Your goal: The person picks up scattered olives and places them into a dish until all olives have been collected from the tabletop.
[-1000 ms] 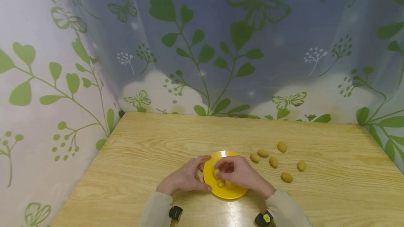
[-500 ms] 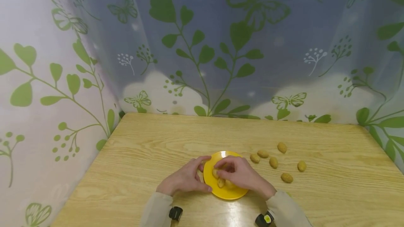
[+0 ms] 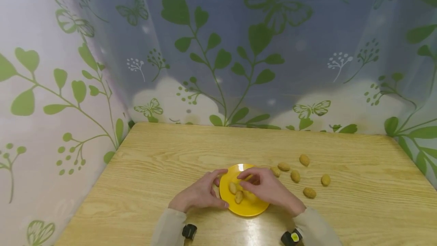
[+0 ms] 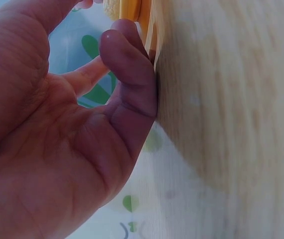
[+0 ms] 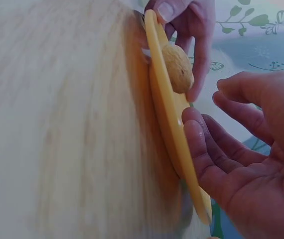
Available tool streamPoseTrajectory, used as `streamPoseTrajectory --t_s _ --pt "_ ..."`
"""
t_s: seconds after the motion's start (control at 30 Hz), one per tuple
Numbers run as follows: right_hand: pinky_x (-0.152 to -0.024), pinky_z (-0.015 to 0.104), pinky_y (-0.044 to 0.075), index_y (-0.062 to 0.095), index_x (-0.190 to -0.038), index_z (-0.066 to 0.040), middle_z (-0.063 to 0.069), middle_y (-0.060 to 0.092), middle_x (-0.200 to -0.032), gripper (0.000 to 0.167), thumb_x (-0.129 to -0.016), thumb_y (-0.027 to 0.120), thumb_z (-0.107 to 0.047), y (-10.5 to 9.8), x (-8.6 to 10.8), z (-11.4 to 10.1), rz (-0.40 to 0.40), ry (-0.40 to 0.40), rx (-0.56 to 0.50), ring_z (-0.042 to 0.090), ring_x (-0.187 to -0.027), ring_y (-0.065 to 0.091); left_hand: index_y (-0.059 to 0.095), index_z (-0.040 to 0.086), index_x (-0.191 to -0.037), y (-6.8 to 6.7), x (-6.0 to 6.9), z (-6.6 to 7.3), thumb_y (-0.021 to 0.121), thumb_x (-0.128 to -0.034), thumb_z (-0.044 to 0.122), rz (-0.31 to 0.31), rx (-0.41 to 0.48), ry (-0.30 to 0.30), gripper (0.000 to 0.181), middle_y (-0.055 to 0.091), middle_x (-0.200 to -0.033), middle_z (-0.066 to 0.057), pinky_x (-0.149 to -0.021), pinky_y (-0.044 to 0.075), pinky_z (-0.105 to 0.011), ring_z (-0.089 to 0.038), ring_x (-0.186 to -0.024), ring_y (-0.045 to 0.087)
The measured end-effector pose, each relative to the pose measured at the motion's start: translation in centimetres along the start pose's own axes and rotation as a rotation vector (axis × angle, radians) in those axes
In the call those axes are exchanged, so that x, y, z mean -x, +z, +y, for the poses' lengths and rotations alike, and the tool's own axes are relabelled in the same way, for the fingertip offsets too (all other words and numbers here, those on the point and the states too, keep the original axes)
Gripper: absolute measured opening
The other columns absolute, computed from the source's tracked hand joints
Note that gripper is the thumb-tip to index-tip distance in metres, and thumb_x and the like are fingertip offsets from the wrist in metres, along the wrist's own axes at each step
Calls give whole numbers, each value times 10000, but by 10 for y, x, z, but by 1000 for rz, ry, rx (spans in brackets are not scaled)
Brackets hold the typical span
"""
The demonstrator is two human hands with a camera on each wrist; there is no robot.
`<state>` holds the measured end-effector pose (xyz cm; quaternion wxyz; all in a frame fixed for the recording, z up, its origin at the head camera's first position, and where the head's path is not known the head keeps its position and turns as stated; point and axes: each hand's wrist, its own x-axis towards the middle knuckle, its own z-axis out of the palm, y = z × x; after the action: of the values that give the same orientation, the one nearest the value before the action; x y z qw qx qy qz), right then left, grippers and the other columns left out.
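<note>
A round yellow plate lies on the table before me, with two tan, wrinkled, oval walnuts on its left half. My left hand holds the plate's left side, thumb at the near rim and fingers toward the far rim. Over the plate's right part hovers my right hand, with a gap between thumb and fingertips and nothing held. In the right wrist view its lower fingers lie close to the plate's rim, and a walnut sits beyond them. The left wrist view shows only the plate's edge.
Several more walnuts lie scattered on the wooden table right of the plate. One is partly hidden by my right hand. A curtain printed with leaves and butterflies stands behind the table and along its left side.
My right hand has let go of the walnut on the plate and drawn slightly to the right, its fingertips parting. Both walnuts on the plate now show fully. The left hand keeps its place.
</note>
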<state>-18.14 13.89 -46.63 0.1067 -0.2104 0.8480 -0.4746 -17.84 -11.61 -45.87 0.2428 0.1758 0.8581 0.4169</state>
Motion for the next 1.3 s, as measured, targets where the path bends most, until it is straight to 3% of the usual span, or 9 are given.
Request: streamPoseTrajectory --t_s 0.3,1.3 --pt "-743 232 572 745 -1127 -102 95 743 -1143 220 -975 690 -252 -14 11 1 19 -25 23 152 -916 714 375 221 -1566 -1 0 1 901 -767 264 -5 -4 -27 958 520 -1188 -60 -687 499 -244 -143 -776 588" --pt "-720 251 599 751 -1119 -136 73 744 -1130 192 -980 702 -259 -56 63 17 111 -45 71 43 -889 689 385 192 -1564 -1 0 1 905 -760 238 4 -6 -11 958 509 -1177 -72 -682 494 -242 -144 -778 576"
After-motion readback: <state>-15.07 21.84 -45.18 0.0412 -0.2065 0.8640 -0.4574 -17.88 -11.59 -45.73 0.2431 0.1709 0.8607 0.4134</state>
